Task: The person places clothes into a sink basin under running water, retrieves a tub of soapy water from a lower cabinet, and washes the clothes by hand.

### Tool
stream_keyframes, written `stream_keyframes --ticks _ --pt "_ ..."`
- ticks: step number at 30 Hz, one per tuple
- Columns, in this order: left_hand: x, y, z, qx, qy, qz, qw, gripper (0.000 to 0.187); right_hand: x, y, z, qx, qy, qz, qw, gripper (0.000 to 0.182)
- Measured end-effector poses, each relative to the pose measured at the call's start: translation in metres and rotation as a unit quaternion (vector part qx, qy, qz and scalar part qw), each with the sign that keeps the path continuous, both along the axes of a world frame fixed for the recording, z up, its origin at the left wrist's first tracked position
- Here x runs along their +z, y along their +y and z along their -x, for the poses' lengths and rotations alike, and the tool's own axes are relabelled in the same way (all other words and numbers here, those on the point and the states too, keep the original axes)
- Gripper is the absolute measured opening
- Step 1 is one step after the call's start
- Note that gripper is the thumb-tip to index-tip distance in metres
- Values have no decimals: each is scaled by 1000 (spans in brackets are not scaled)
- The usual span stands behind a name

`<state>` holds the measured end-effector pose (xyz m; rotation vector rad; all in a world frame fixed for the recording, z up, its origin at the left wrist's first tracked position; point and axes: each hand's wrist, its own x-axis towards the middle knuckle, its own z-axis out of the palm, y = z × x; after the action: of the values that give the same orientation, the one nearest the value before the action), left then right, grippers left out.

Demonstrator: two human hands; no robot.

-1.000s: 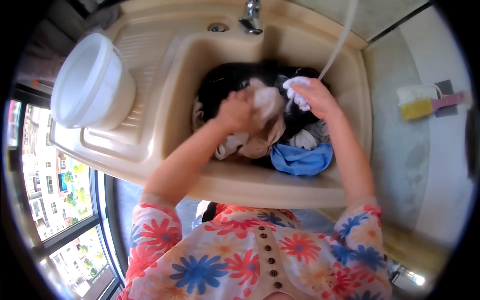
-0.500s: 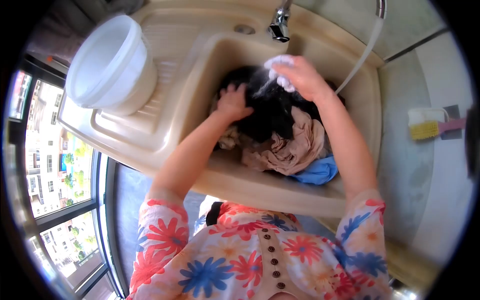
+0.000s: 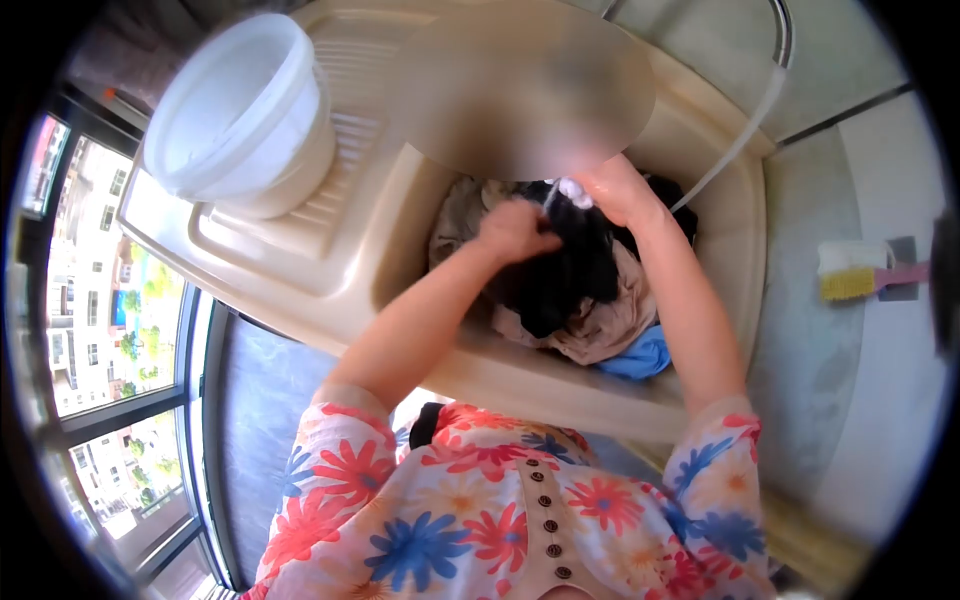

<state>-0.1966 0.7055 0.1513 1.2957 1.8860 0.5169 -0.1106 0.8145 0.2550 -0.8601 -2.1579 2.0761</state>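
My left hand (image 3: 515, 232) is closed on a black garment (image 3: 555, 265) in the beige sink (image 3: 400, 255). To its right, my right hand (image 3: 615, 190) is closed around a small white crumpled cloth (image 3: 573, 193), which shows just above the black fabric. A blurred oval patch covers part of the right hand's far side. Under and in front of the black garment lies a pinkish-beige garment (image 3: 625, 315), with a blue cloth (image 3: 640, 355) by the near wall. Some grey-beige fabric (image 3: 458, 222) rests against the left wall of the basin.
A white plastic bucket (image 3: 240, 120) stands on the ribbed drainboard (image 3: 340, 170) at left. A pale hose (image 3: 735, 145) curves down into the sink's right side. On the right wall hangs a yellow-bristled brush (image 3: 848, 284). The tap area is hidden by the blurred patch.
My left hand has moved right and closed from spread fingers, dragging the black garment nearer over the beige one. Grey-beige fabric is uncovered at left. My right hand still holds the white cloth, slightly lower.
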Motion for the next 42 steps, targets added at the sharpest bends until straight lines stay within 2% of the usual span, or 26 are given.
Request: stream_keyframes --ticks 2,3,5,6,8,9,12,13,16,18,19,22,25,26,28,29,30,31,32,34,35,36,37,40,41,42 --pt "-27 -6 8 159 219 -106 957 61 2 -3 7 2 9 13 1000 21" --pt "-33 -10 14 134 148 -112 973 58 4 -4 11 3 37 39 999 21" --pt "-43 -1 13 -20 114 36 993 54 -1 -1 19 1 71 55 996 19" --pt "-40 3 11 -98 96 111 984 53 -7 -2 20 16 32 18 999 19" --pt "-47 -3 -9 -158 63 96 981 55 -17 -1 24 45 -43 -57 996 19" --pt "-47 -5 -17 -187 43 89 977 56 -20 -1 28 42 -36 -50 997 19" --pt "-46 2 -23 -212 58 122 968 55 -28 -2 37 39 -24 -24 999 19" --pt "-45 2 -22 -219 67 114 967 52 -28 -5 39 92 -60 -71 991 21" --pt "-28 -4 -18 -243 82 96 962 49 -27 -10 41 70 3 40 997 19" --pt "-24 -5 -18 -239 72 91 964 48 -43 -7 39 114 -77 -103 985 18" --pt "-23 -4 -18 -240 69 88 964 48 -49 -9 34 132 -85 -115 981 17" --pt "-34 -2 -19 -245 78 70 964 46 -55 -5 21 64 -33 36 997 20" --pt "-36 -1 -20 -231 62 82 968 43 -70 -7 37 16 -80 -67 994 21" --pt "-36 0 -20 -234 70 87 966 42 -72 -8 39 29 -31 -6 999 20" --pt "-39 1 -23 -241 82 97 962 39 -91 -8 52 -37 -2 16 999 17" --pt "-41 1 -23 -242 98 97 960 40 -113 -3 50 -22 -42 -125 991 16" --pt "-45 0 -22 -247 114 96 957 41 -138 3 48 -11 -83 -263 961 16" --pt "-45 1 -22 -255 127 92 954 42 -137 -4 37 -4 -106 -397 912 15" --pt "-44 2 -21 -256 93 76 959 42 -134 -5 20 -13 -146 -218 965 15" --pt "-34 -3 -13 -247 20 45 968 42 -139 5 -17 -22 -132 -125 983 13" --pt "-51 0 -9 -249 6 36 968 45 -141 10 -33 -55 -126 -69 988 13" --pt "-48 1 -7 -243 25 53 968 46 -142 15 -48 -87 -116 -13 989 14" --pt "-40 0 -5 -235 43 70 968 47 -127 14 -59 -66 -121 5 990 15" --pt "2 -3 0 -187 132 81 970 47 -103 24 -95 -99 -66 119 986 16" --pt "11 -3 0 -167 166 79 969 47 -96 33 -106 -144 -54 124 980 17" --pt "12 -3 -4 -110 161 -3 981 46 -91 46 -117 -188 -42 130 973 17"
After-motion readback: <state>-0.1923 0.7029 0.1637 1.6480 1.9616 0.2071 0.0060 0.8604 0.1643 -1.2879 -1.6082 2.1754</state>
